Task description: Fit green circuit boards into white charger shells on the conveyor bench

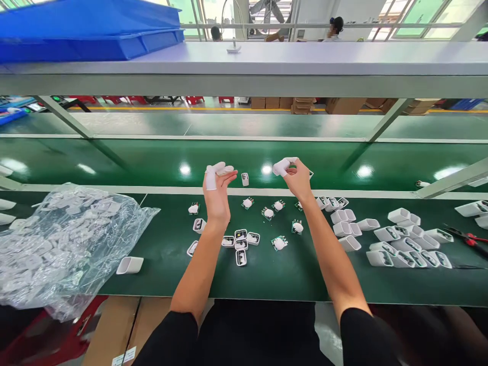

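Observation:
My left hand [217, 190] is raised over the far part of the bench, fingers stretched out and apart, white covers on several of them. It holds nothing. To its right, my right hand [296, 178] has its covered fingers bent together in a pinch; whatever is between the tips, if anything, is too small to make out. A white housing [245, 179] stands between the hands. Below them lie several green circuit boards with white round parts, such as this circuit board [279, 244]. Several open white housings with parts inside form a cluster [241, 244] nearer to me.
At left lies a clear plastic bag [68, 239] full of small white pieces, beside an empty white housing [129, 265]. Rows of white housings [409, 244] and red-handled pliers [473, 241] are at right. A shelf [267, 66] crosses above, carrying blue trays [91, 35].

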Action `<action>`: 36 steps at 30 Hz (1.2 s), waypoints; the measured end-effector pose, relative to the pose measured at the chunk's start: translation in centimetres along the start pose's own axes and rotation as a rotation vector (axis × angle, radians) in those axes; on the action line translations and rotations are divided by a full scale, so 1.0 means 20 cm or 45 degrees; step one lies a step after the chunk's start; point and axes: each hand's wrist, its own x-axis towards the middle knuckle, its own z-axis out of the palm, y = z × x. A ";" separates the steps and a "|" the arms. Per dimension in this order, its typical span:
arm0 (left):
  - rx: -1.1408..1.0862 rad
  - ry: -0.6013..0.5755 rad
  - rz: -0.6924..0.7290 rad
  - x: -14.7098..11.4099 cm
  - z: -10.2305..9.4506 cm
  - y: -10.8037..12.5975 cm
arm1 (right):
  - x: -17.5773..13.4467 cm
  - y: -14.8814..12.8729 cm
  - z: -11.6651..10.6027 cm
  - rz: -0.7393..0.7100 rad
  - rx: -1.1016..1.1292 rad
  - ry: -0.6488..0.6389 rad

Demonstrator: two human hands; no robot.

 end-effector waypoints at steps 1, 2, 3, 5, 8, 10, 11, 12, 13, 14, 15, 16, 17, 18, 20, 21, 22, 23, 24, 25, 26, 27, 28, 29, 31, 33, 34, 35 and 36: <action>0.021 0.039 0.018 -0.01 -0.03 0.02 | 0.05 0.06 0.03 0.004 -0.167 -0.065; 0.042 0.058 0.029 -0.03 -0.05 0.04 | 0.10 0.12 0.06 -0.004 -0.285 -0.116; 0.056 0.066 0.036 -0.05 -0.06 0.05 | 0.13 0.17 0.09 -0.019 -0.371 -0.160; 0.072 0.069 0.055 -0.09 -0.06 0.05 | 0.17 0.25 0.16 -0.046 -0.450 -0.224; 0.128 0.006 0.109 -0.22 -0.05 0.01 | 0.16 0.32 0.23 -0.094 -0.555 -0.307; 0.203 -0.133 0.115 -0.37 -0.08 -0.01 | 0.13 0.34 0.25 -0.134 -0.607 -0.331; 0.249 -0.237 0.101 -0.46 -0.10 -0.02 | 0.13 0.34 0.24 -0.155 -0.629 -0.333; 0.300 -0.355 0.075 -0.57 -0.14 -0.03 | 0.13 0.34 0.22 -0.174 -0.648 -0.326; 0.357 -0.491 0.043 -0.68 -0.19 -0.05 | 0.14 0.34 0.19 -0.193 -0.665 -0.309; 0.418 -0.635 0.028 -0.79 -0.25 -0.06 | 0.15 0.33 0.14 -0.206 -0.679 -0.282; 0.472 -0.776 0.024 -0.90 -0.31 -0.07 | 0.16 0.32 0.08 -0.213 -0.693 -0.246; 0.503 -0.910 -0.016 -1.01 -0.38 -0.08 | 0.17 0.32 0.00 -0.212 -0.707 -0.206; 0.500 -1.028 -0.062 -1.11 -0.45 -0.10 | 0.17 0.31 -0.07 -0.203 -0.721 -0.168; 0.497 -1.138 -0.149 -1.19 -0.51 -0.11 | 0.16 0.31 -0.15 -0.188 -0.735 -0.142; 0.501 -1.261 -0.356 -1.34 -0.62 -0.13 | 0.09 0.31 -0.28 -0.153 -0.760 -0.149; 0.518 -1.280 -0.457 -1.39 -0.67 -0.14 | 0.02 0.32 -0.33 -0.139 -0.772 -0.184; 0.539 -1.273 -0.536 -1.44 -0.71 -0.14 | -0.05 0.34 -0.36 -0.127 -0.783 -0.234; 0.557 -1.257 -0.590 -1.47 -0.75 -0.15 | -0.14 0.35 -0.38 -0.117 -0.798 -0.291; 0.572 -1.239 -0.620 -1.49 -0.77 -0.15 | -0.22 0.37 -0.39 -0.107 -0.819 -0.350; 0.581 -1.227 -0.631 -1.49 -0.79 -0.16 | -0.30 0.39 -0.39 -0.096 -0.844 -0.405; 0.581 -1.225 -0.626 -1.49 -0.80 -0.16 | -0.37 0.41 -0.38 -0.082 -0.871 -0.454; 0.578 -1.228 -0.615 -1.48 -0.80 -0.16 | -0.42 0.42 -0.37 -0.065 -0.898 -0.496; 0.571 -1.240 -0.597 -1.46 -0.80 -0.16 | -0.46 0.44 -0.36 -0.046 -0.923 -0.529; 0.562 -1.258 -0.573 -1.43 -0.79 -0.15 | -0.47 0.46 -0.35 -0.024 -0.942 -0.554; 0.547 -1.303 -0.502 -1.37 -0.76 -0.15 | -0.47 0.48 -0.34 0.021 -0.967 -0.575; 0.547 -1.338 -0.406 -1.32 -0.72 -0.15 | -0.46 0.48 -0.34 0.060 -0.981 -0.555; 0.548 -1.350 -0.359 -1.30 -0.70 -0.14 | -0.45 0.48 -0.34 0.078 -0.985 -0.530; 0.548 -1.353 -0.322 -1.29 -0.68 -0.15 | -0.46 0.47 -0.34 0.094 -0.988 -0.497; 0.546 -1.352 -0.299 -1.28 -0.66 -0.15 | -0.47 0.46 -0.33 0.109 -0.988 -0.458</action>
